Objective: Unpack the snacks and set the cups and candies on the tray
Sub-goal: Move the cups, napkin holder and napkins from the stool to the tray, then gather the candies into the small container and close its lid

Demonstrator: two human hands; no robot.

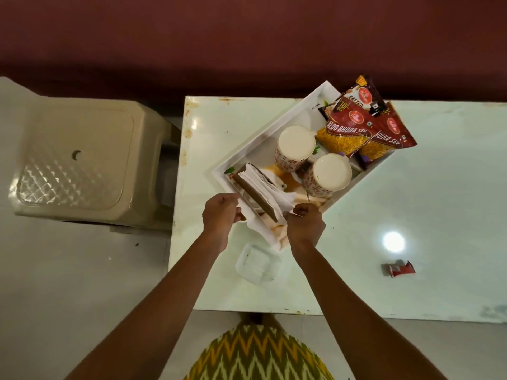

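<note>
A white rectangular tray (248, 149) sits askew on the table, one corner pointing toward me. It holds two white cups with a red leaf pattern (295, 145) (327, 174), several red snack packets (354, 124) leaning over its far end, and a brown holder full of white napkins (260, 193). My left hand (220, 213) is closed on the tray's near left rim. My right hand (304, 224) is closed on the near right rim, beside the napkins. A small red candy wrapper (399, 268) lies on the table to the right, apart from the tray.
The glossy white table (425, 201) ends just in front of me and at its left side. A clear plastic lid or box (258, 263) lies between my forearms. A beige plastic stool (82, 157) stands to the left. A dark red wall runs behind.
</note>
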